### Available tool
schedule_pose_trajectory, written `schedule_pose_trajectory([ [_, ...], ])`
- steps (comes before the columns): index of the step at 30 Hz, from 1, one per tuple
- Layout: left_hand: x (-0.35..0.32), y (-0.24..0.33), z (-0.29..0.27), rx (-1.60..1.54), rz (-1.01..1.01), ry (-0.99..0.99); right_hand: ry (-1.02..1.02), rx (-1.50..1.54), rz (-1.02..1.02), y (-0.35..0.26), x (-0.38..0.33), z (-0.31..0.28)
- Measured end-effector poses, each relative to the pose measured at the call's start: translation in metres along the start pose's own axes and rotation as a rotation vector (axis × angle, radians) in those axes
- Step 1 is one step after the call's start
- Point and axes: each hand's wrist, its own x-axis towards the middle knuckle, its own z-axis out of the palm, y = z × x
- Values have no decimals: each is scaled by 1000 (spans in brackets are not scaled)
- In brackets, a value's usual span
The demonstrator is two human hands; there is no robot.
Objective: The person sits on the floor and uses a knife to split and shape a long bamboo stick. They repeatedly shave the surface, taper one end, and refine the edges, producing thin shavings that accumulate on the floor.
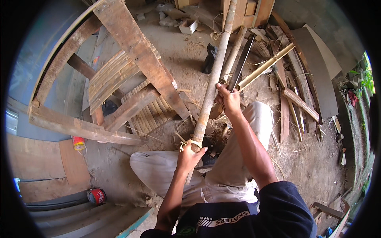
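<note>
A long pale bamboo pole (214, 75) runs from the top of the view down to my lap. My left hand (188, 158) is closed round its lower end, where thin curled shavings (191, 143) cling. My right hand (229, 101) is closed on a machete, its long dark blade (243, 59) pointing up and away. The thumb of that hand lies against the pole's right side. Much of the machete's handle is hidden by the fingers. Just right of the blade, a split bamboo strip (266, 66) slants upward; whether my right hand touches it I cannot tell.
A wooden frame with slats (131, 39) leans at the left. Boards and offcuts (297, 91) lie piled at the right, near a grey sheet (317, 67). A red-and-yellow spool (78, 143), a red round object (96, 196) and a small white box (188, 26) sit farther out.
</note>
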Motion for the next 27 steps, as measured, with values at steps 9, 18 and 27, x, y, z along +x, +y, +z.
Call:
schedule_pose_trajectory([
  [9, 3, 17, -5, -135, -84, -34, 242, -257, -79, -1, 13, -20],
  [18, 27, 15, -19, 251, 135, 296, 369, -134, 55, 0, 20, -24],
  [27, 31, 27, 6, 208, 229, 269, -33, -118, 80, 6, -15, 7],
])
